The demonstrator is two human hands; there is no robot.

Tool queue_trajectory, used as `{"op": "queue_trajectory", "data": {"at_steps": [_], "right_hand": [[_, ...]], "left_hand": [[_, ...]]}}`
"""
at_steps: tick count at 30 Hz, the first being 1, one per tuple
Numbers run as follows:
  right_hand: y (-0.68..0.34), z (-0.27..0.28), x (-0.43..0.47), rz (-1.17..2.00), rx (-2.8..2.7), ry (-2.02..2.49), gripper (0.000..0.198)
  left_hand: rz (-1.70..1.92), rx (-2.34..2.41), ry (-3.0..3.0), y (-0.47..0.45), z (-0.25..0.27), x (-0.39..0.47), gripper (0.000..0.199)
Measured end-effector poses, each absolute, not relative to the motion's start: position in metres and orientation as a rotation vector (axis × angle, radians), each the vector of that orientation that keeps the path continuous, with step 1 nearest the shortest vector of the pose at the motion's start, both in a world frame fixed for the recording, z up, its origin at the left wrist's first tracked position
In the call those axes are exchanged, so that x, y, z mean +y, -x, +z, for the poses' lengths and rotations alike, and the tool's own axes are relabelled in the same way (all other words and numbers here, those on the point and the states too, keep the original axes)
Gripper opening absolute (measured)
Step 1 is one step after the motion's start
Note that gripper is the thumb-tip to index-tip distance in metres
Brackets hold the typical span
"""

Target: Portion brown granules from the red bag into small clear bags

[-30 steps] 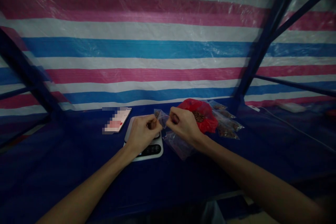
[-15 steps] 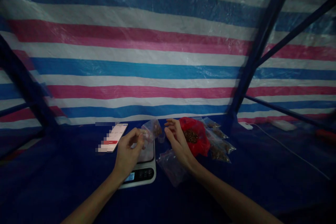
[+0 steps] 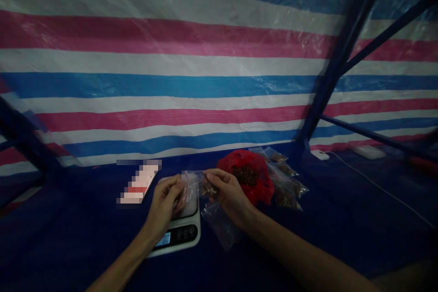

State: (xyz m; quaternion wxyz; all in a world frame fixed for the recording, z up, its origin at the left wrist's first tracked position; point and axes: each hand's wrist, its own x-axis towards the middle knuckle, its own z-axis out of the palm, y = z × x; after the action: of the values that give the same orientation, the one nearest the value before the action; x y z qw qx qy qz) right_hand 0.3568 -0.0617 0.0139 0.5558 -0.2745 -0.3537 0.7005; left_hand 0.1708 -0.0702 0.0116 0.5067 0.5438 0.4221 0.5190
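A small clear zip bag (image 3: 192, 181) is stretched between two bare hands over the right side of a white digital scale (image 3: 187, 233), its display lit. The left hand (image 3: 169, 198) grips the bag at its zip end, while the right hand (image 3: 224, 187) pinches the opposite end, where brown pieces (image 3: 207, 189) are gathered. Beside the scale, near the right wrist, flat clear bags (image 3: 221, 228) lie on a blue tabletop (image 3: 328, 210). Just beyond the right hand, an open red bag (image 3: 264, 189) holds more of the brown bits, with filled packets (image 3: 289, 200) clustered along its right side. A phone (image 3: 144, 183), partly blurred out, lies left of the scale. Behind it all hangs a striped sheet (image 3: 171, 86) in pink, white and blue; at right, a white cable (image 3: 379, 189) crosses the surface near a dark blue post (image 3: 337, 59).
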Motion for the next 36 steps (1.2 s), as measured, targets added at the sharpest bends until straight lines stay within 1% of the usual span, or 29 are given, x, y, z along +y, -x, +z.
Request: {"op": "queue_trajectory", "data": {"at_steps": [4, 8, 12, 14, 17, 19, 21, 24, 26, 29, 33, 36], "right_hand": [[-0.362, 0.019, -0.056, 1.587, -0.811, 0.625, 0.036], [-0.374, 0.036, -0.048, 1.501, -0.799, 0.589, 0.036], [-0.404, 0.055, -0.038, 1.298, -0.821, 0.622, 0.036], [-0.429, 0.061, -0.037, 1.125, -0.872, 0.689, 0.036], [-0.472, 0.07, -0.041, 0.864, -1.058, 0.853, 0.035], [-0.497, 0.076, -0.043, 0.83, -1.282, 0.972, 0.032], [-0.515, 0.083, -0.043, 0.879, -1.513, 1.063, 0.03], [-0.526, 0.095, -0.037, 0.862, -1.785, 1.172, 0.03], [-0.523, 0.103, -0.033, 0.75, -1.952, 1.248, 0.029], [-0.514, 0.115, -0.028, 0.604, -2.168, 1.302, 0.022], [-0.508, 0.126, -0.022, 0.463, -2.308, 1.302, 0.01], [-0.508, 0.124, -0.019, 0.392, -2.35, 1.293, 0.012]], "left_hand": [[1.349, 0.987, -1.42, -0.166, 0.01, -0.066, 0.047], [1.422, 0.984, -1.456, -0.162, 0.012, -0.062, 0.048], [1.478, 1.05, -1.585, -0.157, 0.015, -0.058, 0.046], [1.503, 1.132, -1.842, -0.153, 0.016, -0.056, 0.044], [1.534, 1.093, -2.467, -0.149, 0.019, -0.053, 0.037], [1.571, 0.992, -2.766, -0.15, 0.019, -0.053, 0.034], [1.587, 0.94, -2.897, -0.153, 0.018, -0.054, 0.034], [1.498, 0.875, -2.976, -0.158, 0.016, -0.059, 0.033], [1.467, 0.852, -2.978, -0.16, 0.017, -0.062, 0.033], [1.517, 0.83, -2.963, -0.162, 0.021, -0.067, 0.035], [1.505, 0.873, -2.927, -0.163, 0.025, -0.07, 0.035], [1.489, 0.954, -2.835, -0.159, 0.025, -0.068, 0.033]]}}
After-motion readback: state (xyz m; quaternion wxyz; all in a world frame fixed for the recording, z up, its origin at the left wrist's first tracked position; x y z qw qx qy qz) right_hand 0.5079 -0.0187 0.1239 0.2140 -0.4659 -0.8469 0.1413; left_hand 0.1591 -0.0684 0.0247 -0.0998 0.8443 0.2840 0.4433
